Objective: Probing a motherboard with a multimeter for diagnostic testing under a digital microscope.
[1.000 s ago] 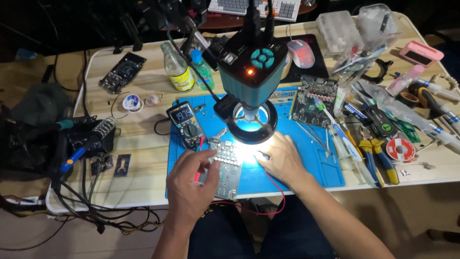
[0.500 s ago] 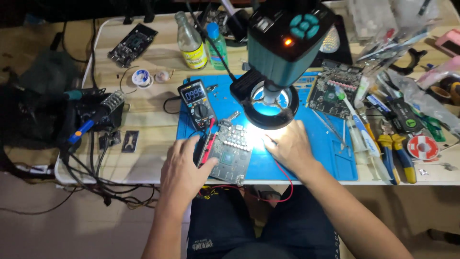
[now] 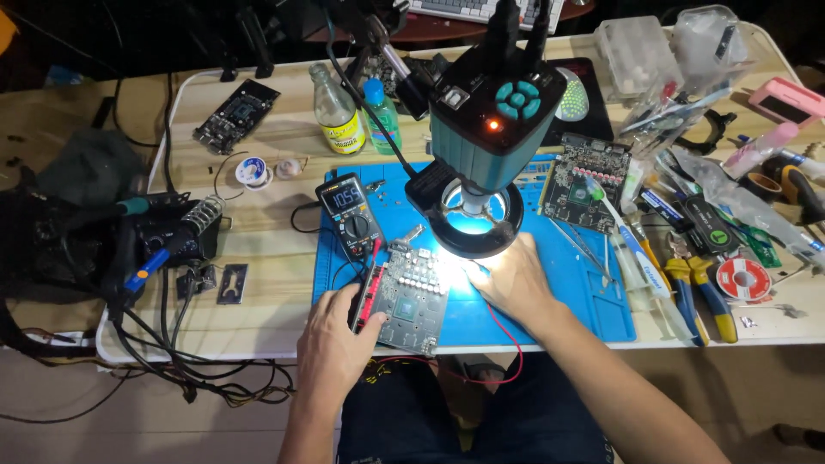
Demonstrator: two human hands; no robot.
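A grey-green circuit board (image 3: 412,296) lies on the blue work mat (image 3: 567,296) under the ring light (image 3: 477,216) of a teal microscope (image 3: 494,120). My left hand (image 3: 331,344) grips the board's left edge, its fingers on a red strip-like part (image 3: 371,288) there. At the board's right edge my right hand (image 3: 516,279) rests in the bright light, which washes out the fingertips. A red lead (image 3: 503,344) runs from under this hand down past the table edge. A black multimeter (image 3: 348,215) with a lit display stands just behind the board.
A second circuit board (image 3: 584,180) lies at the mat's right. Pliers, cutters and solder (image 3: 743,279) crowd the right side. Two bottles (image 3: 337,112) stand behind the mat. A soldering station (image 3: 163,236) and tangled cables are at the left, and another board (image 3: 236,112) lies at the back left.
The view has shifted and drawn closer. Both hands stay at the board under the ring light, the left one settling a little lower on its left edge.
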